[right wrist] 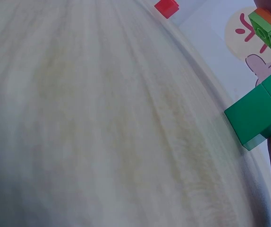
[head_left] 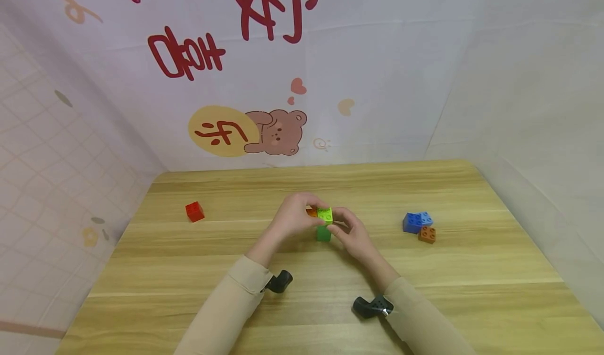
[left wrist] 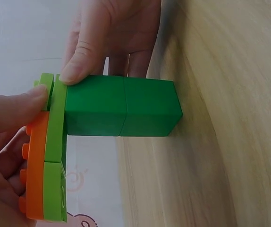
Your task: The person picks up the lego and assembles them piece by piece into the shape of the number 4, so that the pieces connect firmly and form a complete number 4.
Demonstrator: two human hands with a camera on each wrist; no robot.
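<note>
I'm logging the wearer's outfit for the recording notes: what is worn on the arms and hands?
Both arms wear long beige sleeves with ribbed cuffs. A small black camera sits at the left wrist and another at the right. The left hand and right hand are bare: no gloves.

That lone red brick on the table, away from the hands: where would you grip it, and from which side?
Take the red brick from above, grip across two opposite flat side walls. It sits studs-up on the table with open space all round, far from both hands, so its sides look freely reachable; the studded top probably gives a poorer hold.

Orange brick (head_left: 311, 212) mostly hidden behind left hand (head_left: 293, 219); right wrist view cuts off green stack (right wrist: 260, 109).
</note>
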